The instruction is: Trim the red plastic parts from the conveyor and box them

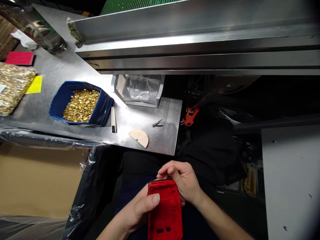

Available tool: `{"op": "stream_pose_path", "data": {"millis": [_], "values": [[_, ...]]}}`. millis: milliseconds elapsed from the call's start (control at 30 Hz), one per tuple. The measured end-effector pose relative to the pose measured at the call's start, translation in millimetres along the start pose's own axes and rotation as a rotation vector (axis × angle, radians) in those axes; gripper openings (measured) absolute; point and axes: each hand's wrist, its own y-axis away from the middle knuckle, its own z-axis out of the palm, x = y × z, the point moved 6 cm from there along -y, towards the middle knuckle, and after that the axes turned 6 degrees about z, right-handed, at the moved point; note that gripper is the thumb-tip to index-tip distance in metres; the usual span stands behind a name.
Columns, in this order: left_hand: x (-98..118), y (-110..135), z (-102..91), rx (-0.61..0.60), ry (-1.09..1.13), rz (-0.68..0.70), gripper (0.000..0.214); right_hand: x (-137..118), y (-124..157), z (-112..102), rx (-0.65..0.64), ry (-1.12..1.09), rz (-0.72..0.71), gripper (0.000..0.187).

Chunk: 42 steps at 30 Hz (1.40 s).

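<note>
Clamped the left hand (142, 207) on a red moulded shell (166, 211), thumb inside, off the table (165, 141) near its front right corner; curled the right hand (184, 181) at the shell's top end, could not tell whether gripping. Risked a drop, probably, from smooth plastic under 1 thumb. Noted glossy ribbed walls, 2 oblong holes, a flat cream half-disc (140, 137) by the front edge, blocky gold bits (81, 105) farther left.

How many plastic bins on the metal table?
2. Blue bin with gold pieces, picture left; grey bin with clear bags, to its right, partly hidden by the beam. Others may be hidden behind it.
</note>
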Motion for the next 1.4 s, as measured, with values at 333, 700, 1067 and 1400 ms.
{"op": "stream_pose_path", "data": {"millis": [333, 700, 1067, 1400], "values": [[-2.0, 2.3, -1.4, 0.048, 0.114, 0.032, 0.057, -13.7, 1.3, -8.4, 0.143, 0.298, -0.213, 0.043], [-11.0, 8.0, -12.5, 0.077, 0.148, 0.035, 0.053, -12.4, 11.3, -25.8, 0.377, 0.399, -0.195, 0.031], [0.8, 3.5, -3.6, 0.025, 0.074, 0.072, 0.064, -9.0, -0.2, 1.8, -0.080, 0.072, 0.045, 0.034], [-0.7, 3.6, -4.6, -0.005, 0.076, 0.058, 0.066, -9.9, 8.5, -12.4, 0.091, 0.172, -0.080, 0.037]]}}
